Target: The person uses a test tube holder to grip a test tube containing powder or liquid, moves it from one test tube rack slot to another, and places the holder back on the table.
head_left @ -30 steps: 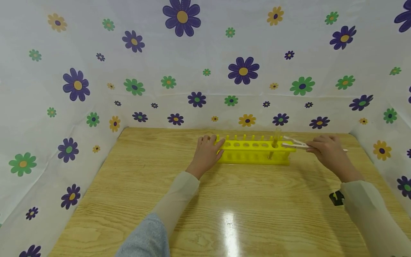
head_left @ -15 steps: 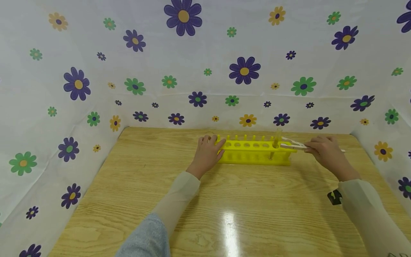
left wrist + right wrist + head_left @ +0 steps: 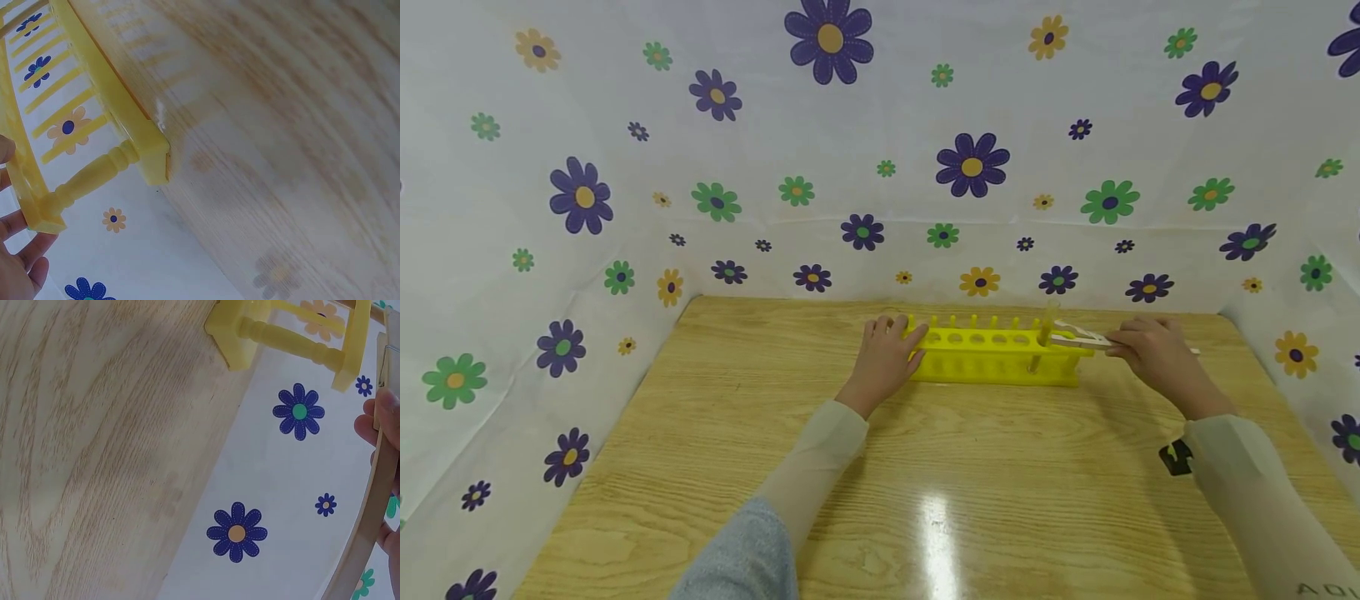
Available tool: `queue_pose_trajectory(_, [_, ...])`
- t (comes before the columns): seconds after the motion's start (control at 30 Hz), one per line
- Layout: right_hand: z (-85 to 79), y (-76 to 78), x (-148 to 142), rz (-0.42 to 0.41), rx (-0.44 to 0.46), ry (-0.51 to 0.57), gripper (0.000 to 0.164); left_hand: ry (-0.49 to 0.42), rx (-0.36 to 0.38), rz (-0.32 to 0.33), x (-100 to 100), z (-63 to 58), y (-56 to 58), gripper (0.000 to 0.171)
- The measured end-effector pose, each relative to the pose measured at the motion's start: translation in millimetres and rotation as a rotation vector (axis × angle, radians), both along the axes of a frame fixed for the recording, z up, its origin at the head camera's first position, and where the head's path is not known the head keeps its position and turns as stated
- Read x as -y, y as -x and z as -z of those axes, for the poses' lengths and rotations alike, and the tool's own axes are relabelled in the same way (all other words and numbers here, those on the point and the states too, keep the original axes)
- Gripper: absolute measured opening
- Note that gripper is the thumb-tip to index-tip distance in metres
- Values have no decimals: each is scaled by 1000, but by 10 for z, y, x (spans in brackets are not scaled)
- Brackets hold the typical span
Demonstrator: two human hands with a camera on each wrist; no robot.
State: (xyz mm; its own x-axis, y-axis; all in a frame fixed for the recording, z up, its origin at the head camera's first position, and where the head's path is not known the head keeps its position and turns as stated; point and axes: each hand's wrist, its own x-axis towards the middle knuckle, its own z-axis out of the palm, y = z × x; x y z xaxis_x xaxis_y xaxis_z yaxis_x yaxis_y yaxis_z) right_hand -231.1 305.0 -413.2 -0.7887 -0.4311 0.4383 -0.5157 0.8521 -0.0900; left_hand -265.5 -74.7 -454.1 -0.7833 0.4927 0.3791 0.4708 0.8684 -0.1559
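Note:
A yellow test tube rack (image 3: 992, 367) stands on the table, a row of round holes along its top. My left hand (image 3: 883, 358) grips the rack's left end; in the left wrist view its fingers (image 3: 37, 250) lie round the end of the top plate. One clear test tube (image 3: 1046, 327) stands in a hole near the rack's right end. My right hand (image 3: 1161, 358) holds a wooden test tube holder (image 3: 1086, 341), also seen with its wire spring in the right wrist view. The holder's two prongs are spread, their tips right at the tube, one overlapping its front.
The rack stands near the back of the wood-grain table (image 3: 880, 475). A white cloth (image 3: 737, 150) with printed flowers rises behind and at both sides. Pegs (image 3: 973, 321) stick up along the rack's back edge. A small black piece (image 3: 1176, 457) shows beside the right sleeve.
My right hand has moved slightly left, bringing the holder's prongs from beside the test tube to around it. The left hand and rack stay in place.

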Motion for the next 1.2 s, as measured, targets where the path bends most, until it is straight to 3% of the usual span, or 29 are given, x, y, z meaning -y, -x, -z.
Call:
queue_pose_trajectory(0.87, [-4,16,61,-12,27,-11,21,-7,5,-7,-4,29,11,38])
queue_pose_trajectory(1.2, [44,56,58,-19,16,-12,20,-13,4,1,-8,-15,-18,39])
